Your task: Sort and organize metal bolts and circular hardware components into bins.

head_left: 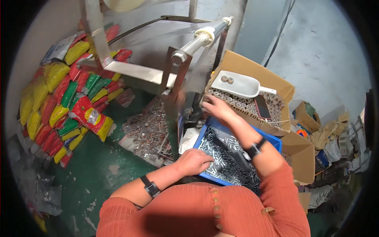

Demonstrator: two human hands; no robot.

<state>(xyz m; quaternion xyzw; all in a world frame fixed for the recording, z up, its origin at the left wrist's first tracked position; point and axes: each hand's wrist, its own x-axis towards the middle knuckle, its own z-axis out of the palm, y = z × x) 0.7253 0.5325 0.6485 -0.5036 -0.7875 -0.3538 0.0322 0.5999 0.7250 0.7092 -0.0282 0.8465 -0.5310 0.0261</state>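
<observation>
My left hand (194, 162) rests at the near left rim of a blue plastic bin (220, 181), its fingers curled in. Whatever they hold, if anything, is hidden. My right hand (219, 109) reaches over the bin's far left corner, beside a cardboard box (233, 63); its fingers are stretched out and slightly apart, with no object visible in them. Loose small metal pins (215, 158) fill the bin, light silver on one side and darker on the other. A dark grey scoop-like piece (233, 152) lies among them under my right forearm.
The cardboard box holds many small ring-shaped parts (244, 104), a white scoop (237, 85) and a phone (261, 106). A metal frame with a roller (197, 42) stands ahead. Colourful filled bags (90, 118) pile up at left, near a clear bag of small parts (146, 130). Another carton (302, 158) stands right.
</observation>
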